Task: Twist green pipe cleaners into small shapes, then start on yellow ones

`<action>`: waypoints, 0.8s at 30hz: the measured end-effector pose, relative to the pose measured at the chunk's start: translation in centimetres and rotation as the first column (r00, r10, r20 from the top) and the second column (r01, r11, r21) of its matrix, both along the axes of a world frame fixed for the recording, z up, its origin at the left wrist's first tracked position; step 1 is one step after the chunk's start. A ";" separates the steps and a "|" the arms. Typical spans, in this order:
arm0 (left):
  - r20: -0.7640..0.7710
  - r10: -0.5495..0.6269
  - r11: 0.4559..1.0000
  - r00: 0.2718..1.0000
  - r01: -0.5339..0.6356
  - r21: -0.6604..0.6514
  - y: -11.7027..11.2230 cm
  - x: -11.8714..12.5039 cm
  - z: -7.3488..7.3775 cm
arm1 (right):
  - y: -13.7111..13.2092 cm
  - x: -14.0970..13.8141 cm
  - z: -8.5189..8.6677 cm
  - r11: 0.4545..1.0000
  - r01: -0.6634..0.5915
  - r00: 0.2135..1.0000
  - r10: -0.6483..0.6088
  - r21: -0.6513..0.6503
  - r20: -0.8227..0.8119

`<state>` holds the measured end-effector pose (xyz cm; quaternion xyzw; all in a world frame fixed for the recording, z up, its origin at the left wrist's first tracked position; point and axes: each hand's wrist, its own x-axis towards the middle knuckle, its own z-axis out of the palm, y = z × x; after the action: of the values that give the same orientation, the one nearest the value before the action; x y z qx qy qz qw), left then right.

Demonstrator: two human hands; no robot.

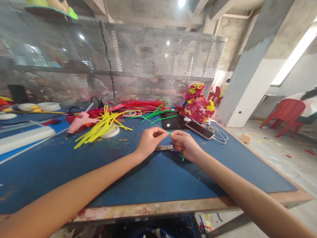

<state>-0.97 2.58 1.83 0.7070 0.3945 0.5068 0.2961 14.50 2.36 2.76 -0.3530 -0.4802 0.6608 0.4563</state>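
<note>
My left hand (pixel 149 141) and my right hand (pixel 187 144) meet above the middle of the blue table, fingertips pinched close together. Between them shows a short bit of green pipe cleaner (pixel 169 133), gripped from both sides. A green end (pixel 182 156) pokes out below my right hand; its link to the pinched bit is hidden by my fingers. Under the hands lies a pair of scissors (pixel 163 147), blades pointing left, the dark blue handles partly covered by my right hand. A thin pale strand runs from the back left toward my left hand; where it ends is unclear.
Yellow pipe cleaners (pixel 95 127) lie across a white roll (pixel 110 132), beside a pink glue gun (pixel 79 123). Red (pixel 146 105) and green pipe cleaners (pixel 156 113) lie behind. At right are a smartphone (pixel 199 129), a white cable (pixel 221 135) and a pink-yellow fuzzy bouquet (pixel 198 107). A perforated panel (pixel 153 56) stands behind.
</note>
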 end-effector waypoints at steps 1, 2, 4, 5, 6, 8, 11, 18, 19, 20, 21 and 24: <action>0.076 -0.039 0.993 0.996 0.047 -0.110 0.1 0.1 -0.1 | -0.1 0.0 0.0 1.000 0.002 1.000 -0.002 0.014 0.017; 0.137 -0.069 0.976 0.988 0.095 -0.197 0.2 0.1 -0.1 | -0.2 0.0 0.0 0.999 0.004 0.999 -0.005 0.031 0.040; 0.212 -0.106 0.943 0.972 0.166 -0.288 0.3 0.1 -0.1 | -0.4 0.0 0.0 0.997 0.011 0.996 -0.018 0.076 0.087; 0.229 -0.117 0.936 0.966 0.185 -0.300 0.3 0.1 0.0 | -0.4 -0.1 0.0 0.995 0.020 0.994 -0.031 0.101 0.107; 0.234 -0.123 0.935 0.964 0.191 -0.297 0.3 0.1 0.1 | -0.5 -0.1 0.1 0.991 0.033 0.991 -0.050 0.129 0.126; 0.216 -0.122 0.946 0.969 0.179 -0.271 0.2 0.0 0.4 | -0.6 -0.3 0.1 0.977 0.063 0.980 -0.099 0.204 0.170; 0.190 -0.108 0.966 0.976 0.148 -0.210 0.0 -0.1 0.9 | -0.8 -0.3 0.3 0.906 0.084 0.928 -0.222 0.415 0.298; 0.207 -0.069 0.977 0.976 0.109 -0.185 -0.5 0.3 1.0 | -1.7 0.5 0.9 0.331 -0.217 0.591 -0.704 0.918 0.394; 0.204 -0.067 0.978 0.977 0.105 -0.181 -0.6 0.3 0.9 | -1.8 0.5 0.9 0.303 -0.258 0.570 -0.719 0.917 0.398; 0.196 -0.062 0.981 0.979 0.097 -0.171 -0.7 0.3 0.9 | -1.8 0.5 0.8 0.290 -0.290 0.548 -0.731 0.912 0.407; 0.183 -0.056 0.984 0.982 0.085 -0.156 -0.7 0.3 0.9 | -1.8 0.5 0.8 0.287 -0.315 0.527 -0.740 0.905 0.418; 0.128 -0.018 0.996 0.992 0.030 -0.090 -0.8 0.2 0.8 | -1.2 0.7 1.0 0.294 -0.341 0.499 -0.748 0.893 0.437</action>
<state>-0.74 1.82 2.60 0.6636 0.3890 0.5287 0.3589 15.24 1.13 3.74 -0.3570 -0.8517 -0.0858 0.3739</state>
